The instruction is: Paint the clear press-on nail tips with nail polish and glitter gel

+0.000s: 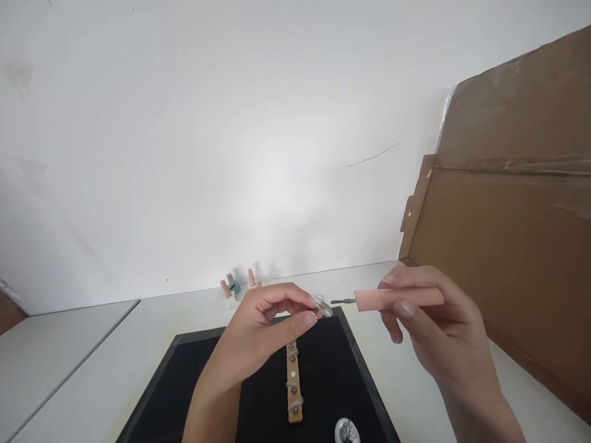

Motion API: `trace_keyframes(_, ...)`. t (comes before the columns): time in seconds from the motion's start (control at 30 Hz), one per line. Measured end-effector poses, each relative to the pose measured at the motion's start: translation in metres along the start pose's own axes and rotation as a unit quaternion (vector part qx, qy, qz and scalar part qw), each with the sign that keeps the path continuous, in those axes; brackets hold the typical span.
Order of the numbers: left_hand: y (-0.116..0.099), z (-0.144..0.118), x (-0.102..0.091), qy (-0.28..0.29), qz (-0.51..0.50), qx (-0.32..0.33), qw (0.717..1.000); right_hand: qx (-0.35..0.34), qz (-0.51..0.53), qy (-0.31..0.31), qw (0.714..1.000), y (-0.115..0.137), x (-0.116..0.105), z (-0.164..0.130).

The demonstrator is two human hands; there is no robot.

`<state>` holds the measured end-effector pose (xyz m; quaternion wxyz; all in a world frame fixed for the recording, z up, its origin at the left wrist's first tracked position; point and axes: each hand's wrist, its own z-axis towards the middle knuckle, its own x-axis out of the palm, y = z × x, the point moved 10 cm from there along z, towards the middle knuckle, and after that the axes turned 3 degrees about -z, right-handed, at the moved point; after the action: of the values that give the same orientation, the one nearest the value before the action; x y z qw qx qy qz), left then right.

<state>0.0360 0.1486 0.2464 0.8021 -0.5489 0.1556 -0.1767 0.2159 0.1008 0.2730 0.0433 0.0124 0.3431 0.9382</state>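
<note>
Between the thumb and fingers of my left hand (272,323) is a false nail tip (323,306), shiny and greyish, pinched by a small base that is mostly hidden. My right hand (434,326) is closed around the peach-coloured handle of a nail polish brush (397,299). Its dark bristles point left, a small gap from the nail tip. Below the hands, a narrow wooden strip (294,394) lies on a black mat (337,381). Several small holders with pale nail tips stand along that strip.
Small nail polish bottles (229,296) with peach or grey caps stand by the white wall (231,154), partly behind my left hand. A round silvery object (346,431) lies at the mat's near edge. Large cardboard (517,234) rises on the right of the white table (106,338).
</note>
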Motion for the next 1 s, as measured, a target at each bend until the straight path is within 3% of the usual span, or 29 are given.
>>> trace_keyframes(0.13, 0.003, 0.005, 0.011, 0.026, -0.014, -0.011, 1.0, -0.048, -0.012, 0.057, 0.997, 0.008, 0.007, 0.002)
trace_keyframes(0.27, 0.004, 0.007, 0.009, 0.015, 0.002, -0.02, 1.0, -0.051, -0.003, 0.09, 0.995, 0.01, 0.017, 0.002)
trace_keyframes(1.0, -0.004, 0.001, 0.0, 0.007, 0.007, 0.019, 1.0, -0.082, -0.032, 0.11, 0.99, 0.013, 0.016, -0.002)
